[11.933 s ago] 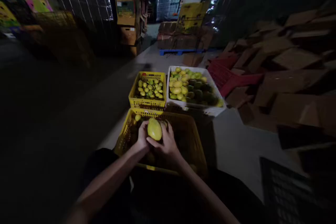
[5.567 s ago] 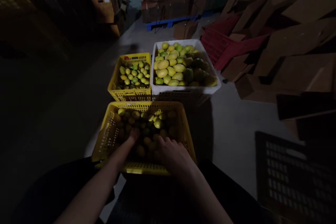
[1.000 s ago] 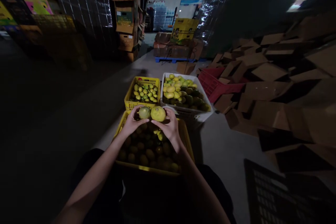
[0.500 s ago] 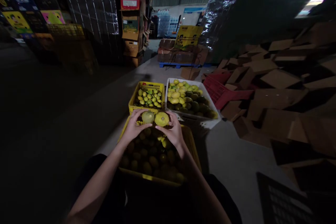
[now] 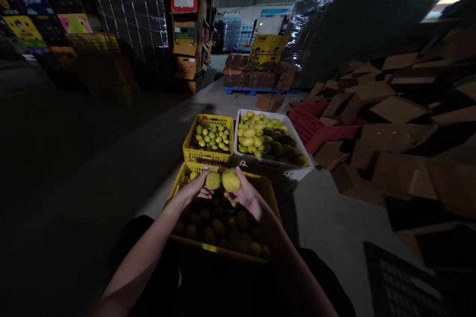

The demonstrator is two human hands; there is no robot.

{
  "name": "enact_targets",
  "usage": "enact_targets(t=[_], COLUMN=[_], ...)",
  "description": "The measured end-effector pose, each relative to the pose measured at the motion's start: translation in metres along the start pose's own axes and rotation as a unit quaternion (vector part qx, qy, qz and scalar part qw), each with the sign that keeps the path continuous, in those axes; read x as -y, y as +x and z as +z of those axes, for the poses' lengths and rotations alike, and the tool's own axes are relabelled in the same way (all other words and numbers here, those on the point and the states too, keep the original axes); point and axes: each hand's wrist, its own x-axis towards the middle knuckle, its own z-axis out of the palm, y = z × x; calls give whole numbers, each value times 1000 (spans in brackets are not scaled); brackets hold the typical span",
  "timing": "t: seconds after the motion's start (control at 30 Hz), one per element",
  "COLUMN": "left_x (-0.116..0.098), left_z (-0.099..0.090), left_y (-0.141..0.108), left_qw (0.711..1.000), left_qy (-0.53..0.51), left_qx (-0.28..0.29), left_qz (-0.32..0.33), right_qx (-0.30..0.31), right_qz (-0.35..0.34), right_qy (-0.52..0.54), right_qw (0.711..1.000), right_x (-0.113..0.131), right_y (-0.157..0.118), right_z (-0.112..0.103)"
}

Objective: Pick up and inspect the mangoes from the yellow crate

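Note:
Over the near yellow crate (image 5: 219, 247), my two hands hold a lemon each, side by side. My left hand (image 5: 198, 187) is closed on a greenish-yellow lemon (image 5: 213, 180). A larger, yellower lemon (image 5: 231, 181) sits in my right hand (image 5: 247, 194), the thumb along its upper right side. Below them, many dark, shaded fruits (image 5: 208, 235) lie in the near crate. A smaller-looking yellow crate (image 5: 208, 157) beyond it contains yellow and green lemons (image 5: 212, 138). To its right, a white crate (image 5: 297, 173) is heaped with yellow and green lemons (image 5: 256, 133).
A red crate (image 5: 316, 129) lies tipped against a heap of flattened cardboard boxes (image 5: 394, 153) on the right. Stacked cartons (image 5: 185, 34) rise behind. A blue pallet (image 5: 253, 91) bears brown boxes and a yellow carton (image 5: 268, 52). Grey floor (image 5: 148, 129) stretches left.
Both hands have come down slightly toward me with the lemons. The lemons are turned, and the right one now shows its side instead of its end.

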Motion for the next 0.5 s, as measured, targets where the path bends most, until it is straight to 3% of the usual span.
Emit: enact_targets(t=[0.13, 0.33, 0.5], left_x=[-2, 1, 4], left_z=[6, 15, 19], left_y=[-2, 3, 7], left_qw=[999, 999, 997], left_qy=[15, 27, 28], left_qx=[24, 39, 67], left_qz=[-20, -20, -18], right_qx=[-3, 32, 2], right_qz=[54, 27, 34], right_qy=[28, 39, 37], right_qw=[998, 998, 999], right_x=[4, 0, 0], right_y=[-8, -12, -14], right_z=[-4, -15, -18])
